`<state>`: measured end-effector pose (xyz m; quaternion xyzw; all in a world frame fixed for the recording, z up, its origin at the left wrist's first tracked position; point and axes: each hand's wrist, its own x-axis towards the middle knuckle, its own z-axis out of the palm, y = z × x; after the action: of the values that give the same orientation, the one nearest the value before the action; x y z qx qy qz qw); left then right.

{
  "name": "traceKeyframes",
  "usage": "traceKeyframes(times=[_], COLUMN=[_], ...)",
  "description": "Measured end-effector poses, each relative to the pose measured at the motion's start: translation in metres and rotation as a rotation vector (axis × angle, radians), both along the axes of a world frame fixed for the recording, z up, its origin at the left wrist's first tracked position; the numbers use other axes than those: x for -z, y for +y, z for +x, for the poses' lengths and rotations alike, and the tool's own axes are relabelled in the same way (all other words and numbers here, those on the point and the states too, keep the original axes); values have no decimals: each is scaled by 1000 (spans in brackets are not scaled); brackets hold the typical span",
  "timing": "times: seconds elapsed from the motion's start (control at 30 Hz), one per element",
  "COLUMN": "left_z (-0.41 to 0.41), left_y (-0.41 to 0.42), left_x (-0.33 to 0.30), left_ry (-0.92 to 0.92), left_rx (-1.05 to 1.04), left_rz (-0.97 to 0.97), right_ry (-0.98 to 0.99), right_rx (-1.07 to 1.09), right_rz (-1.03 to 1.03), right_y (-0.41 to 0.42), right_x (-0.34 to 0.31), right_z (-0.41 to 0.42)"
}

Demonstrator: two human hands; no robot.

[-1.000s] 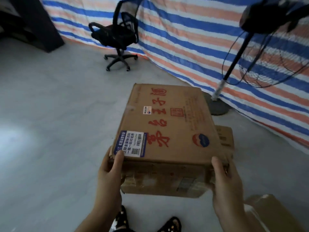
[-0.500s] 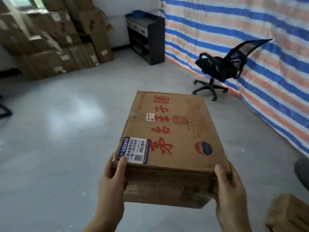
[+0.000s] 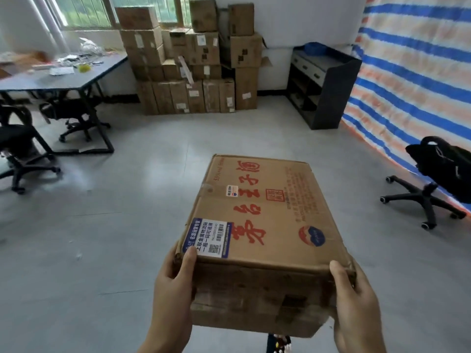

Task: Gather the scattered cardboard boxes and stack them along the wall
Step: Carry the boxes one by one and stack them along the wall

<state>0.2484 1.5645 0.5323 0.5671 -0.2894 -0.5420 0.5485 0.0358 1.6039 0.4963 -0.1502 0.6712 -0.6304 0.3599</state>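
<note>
I carry a brown cardboard box [image 3: 265, 225] with red characters and a blue-and-white label, held flat in front of me above the floor. My left hand [image 3: 173, 286] grips its near left corner, thumb on top by the label. My right hand [image 3: 354, 301] grips the near right corner, thumb on the top edge. The fingers of both hands are hidden under the box. Straight ahead, a tall stack of cardboard boxes [image 3: 193, 62] stands against the far white wall under the window.
A dark desk [image 3: 63, 75] with clutter stands at the left, with black office chairs [image 3: 23, 149] beside it. A black shelf unit [image 3: 321, 82] is at the back right. Another office chair [image 3: 438, 179] stands before the striped tarp [image 3: 418, 72]. Grey floor lies between me and the stack.
The view has swung left from the tarp, fan and chair to face the stacked boxes at the far wall. Both hands keep the same grip on the box.
</note>
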Motion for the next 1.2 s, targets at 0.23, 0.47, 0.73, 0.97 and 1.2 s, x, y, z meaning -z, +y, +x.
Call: traceKeyframes(times=[0.23, 0.47, 0.73, 0.97, 1.2], left_z=[-40, -54, 6, 87, 134], left_y=[-123, -249, -418, -574, -717], left_x=[-7, -8, 11, -7, -11], left_ry=[23, 52, 24, 7, -50], left_rx=[-190, -361, -422, -374, -347], left_rz=[-2, -6, -30, -89, -109], right_ry=[81, 184, 164, 68, 68], right_rx=[-166, -283, -303, -367, -388], right_rz=[-8, -10, -50, -112, -162], right_y=[-163, -318, -497, -652, -791], right_x=[-5, -9, 3, -20, -29], right_z=[-45, -60, 2, 84, 130])
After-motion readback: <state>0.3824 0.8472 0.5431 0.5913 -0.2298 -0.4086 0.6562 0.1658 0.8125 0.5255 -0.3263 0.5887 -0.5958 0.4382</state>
